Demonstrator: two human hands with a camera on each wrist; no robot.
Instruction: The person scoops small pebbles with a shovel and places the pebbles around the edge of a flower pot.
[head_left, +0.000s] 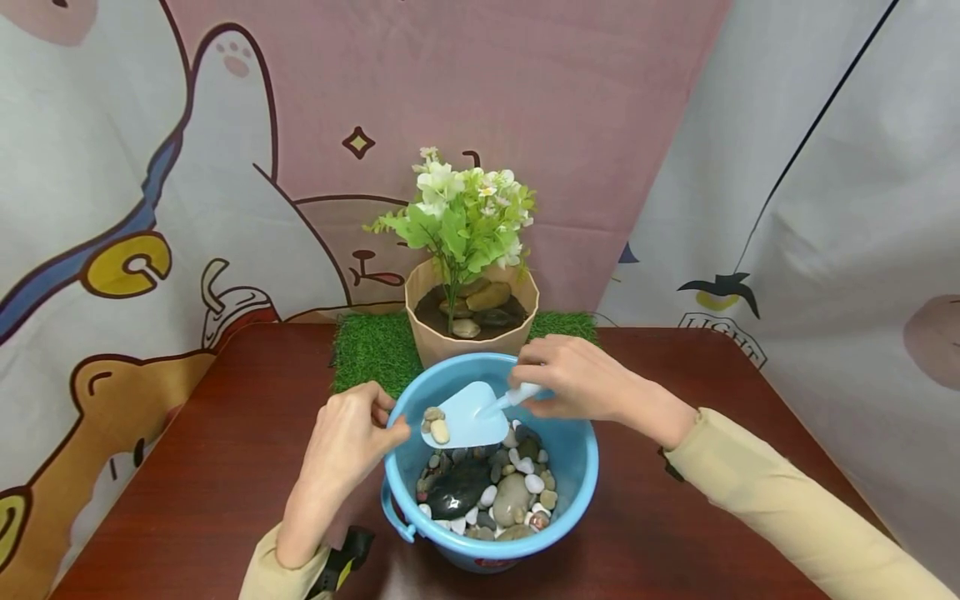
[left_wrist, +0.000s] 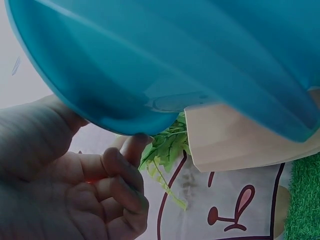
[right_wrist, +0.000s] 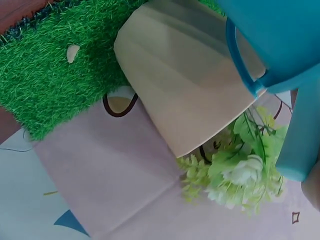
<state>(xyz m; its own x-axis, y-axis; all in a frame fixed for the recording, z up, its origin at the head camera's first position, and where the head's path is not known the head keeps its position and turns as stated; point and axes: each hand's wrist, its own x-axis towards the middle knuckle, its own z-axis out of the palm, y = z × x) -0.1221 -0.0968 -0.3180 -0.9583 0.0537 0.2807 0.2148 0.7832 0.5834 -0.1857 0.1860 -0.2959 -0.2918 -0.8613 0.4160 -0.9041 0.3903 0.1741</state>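
A light blue bucket (head_left: 588, 467) stands on the table, holding white, grey and brown stones and a large dark wet one (head_left: 459, 490). My left hand (head_left: 341, 442) pinches its rim on the left; the left wrist view shows that hand (left_wrist: 95, 185) with its fingers bent at the rim. My right hand (head_left: 577, 379) grips the handle of a pale blue hand trowel (head_left: 471, 415) above the bucket's opening. Small pebbles (head_left: 435, 427) lie at the left end of its blade. The trowel's handle (right_wrist: 299, 135) shows at the edge of the right wrist view.
Behind the bucket, a beige pot (head_left: 472, 346) with soil, larger stones and a white-flowered plant (head_left: 465, 212) stands on a green grass mat (head_left: 375, 350). A pale pebble (right_wrist: 73, 53) lies on the mat. The bucket's carrying handle (head_left: 392, 512) hangs at its left. Printed cloth hangs behind the reddish-brown table (head_left: 225, 433).
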